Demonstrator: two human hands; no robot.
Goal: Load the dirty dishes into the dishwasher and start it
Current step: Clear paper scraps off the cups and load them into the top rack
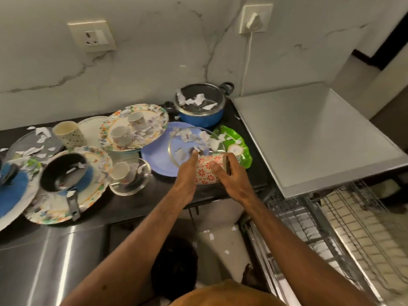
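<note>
While it lies tipped on its side, the white ceramic cup with red flower print (206, 173) is gripped between both hands: left hand (186, 173) fingers cupping one end, right hand (235, 176) thumb and fingers wrapped round the other, just before the clear glass bowl (176, 140).

Cups total six: one cream cup (68, 134), four white cups (121, 136) and one red-patterned cup (209, 171). Plates countable: two floral plates (104, 131), one lavender plate (154, 157), one green plate (245, 160) and one plain white plate (92, 127); items at the far left edge are too blurred to tally. Also recorded: two glass bowls (141, 184), one blue pot (201, 119) with one glass lid (210, 92), one black frying pan (64, 171) and two wall sockets (91, 37).
</note>
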